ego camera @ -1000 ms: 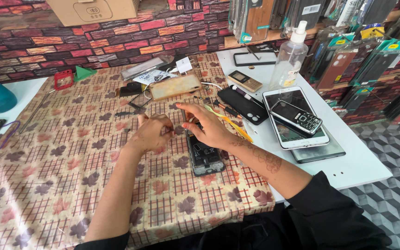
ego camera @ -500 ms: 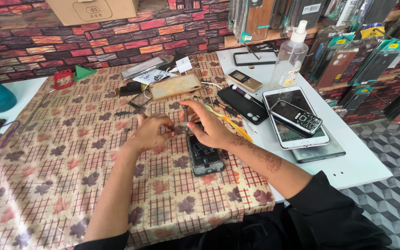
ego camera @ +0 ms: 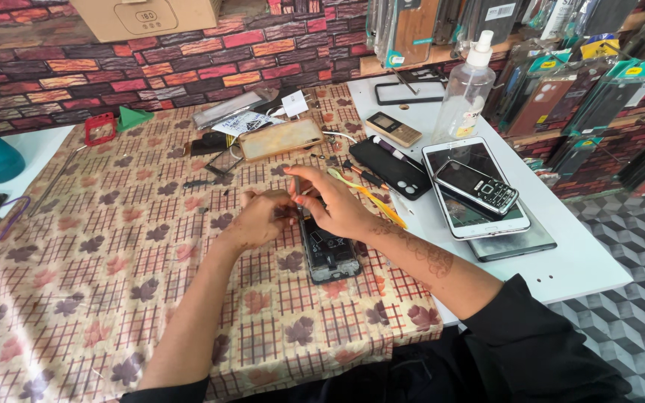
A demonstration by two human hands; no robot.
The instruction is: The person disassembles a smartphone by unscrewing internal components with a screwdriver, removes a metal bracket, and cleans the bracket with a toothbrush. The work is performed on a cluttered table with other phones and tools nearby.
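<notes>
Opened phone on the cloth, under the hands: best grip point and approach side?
Probably the near end of the opened phone, pinched across its two long edges, coming from the person's side. It lies flat, back open and facing up, long axis running away from the person. The left hand and right hand crowd its far end; the near end is bare.

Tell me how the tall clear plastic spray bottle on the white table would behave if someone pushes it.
The tall clear plastic spray bottle is narrow and upright, so a push near its top would probably tip it. It looks light. Falling, it might hit the small gold keypad phone beside it.
</notes>
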